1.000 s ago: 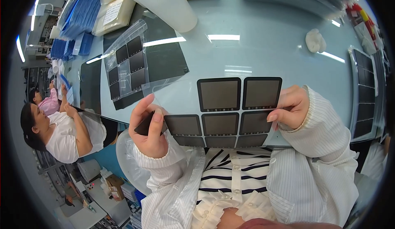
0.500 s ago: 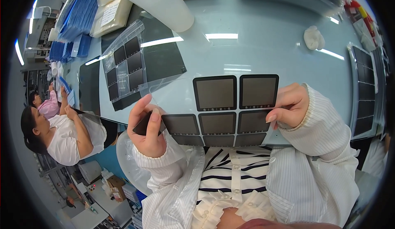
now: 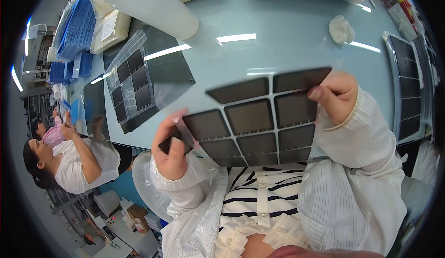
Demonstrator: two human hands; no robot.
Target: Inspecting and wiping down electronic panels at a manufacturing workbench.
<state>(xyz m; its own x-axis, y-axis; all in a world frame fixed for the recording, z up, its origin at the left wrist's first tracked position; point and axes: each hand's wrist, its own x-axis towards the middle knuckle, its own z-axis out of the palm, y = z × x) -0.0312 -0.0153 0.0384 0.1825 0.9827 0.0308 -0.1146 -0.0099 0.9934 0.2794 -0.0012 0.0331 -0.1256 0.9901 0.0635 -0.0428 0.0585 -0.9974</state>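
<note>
Between my hands is a clear sheet of dark rectangular panels (image 3: 250,117) in rows, tilted, its lower edge close to my body. My right hand (image 3: 340,96) is closed on its upper right edge, thumb on top. My left hand (image 3: 170,154) pinches a single small dark panel (image 3: 168,143) between thumb and fingers. Its fingertips, smeared by motion, are at the sheet's left edge; whether they also grip the sheet I cannot tell. Left of the sheet, a clear pocket sleeve (image 3: 134,79) partly filled with similar dark panels lies on a dark mat (image 3: 178,72).
A white cylinder (image 3: 153,8) and stacks of blue sleeves (image 3: 76,24) stand at the far left. Crumpled white tissue (image 3: 341,29) lies at the far right. More panel sheets (image 3: 404,86) are stacked along the right edge. Two people sit on the left; the nearer wears white (image 3: 83,165).
The sheet has tipped and turned, its right side rising with my right hand. My left hand keeps the small panel and has shifted slightly right. The whole view has moved a little.
</note>
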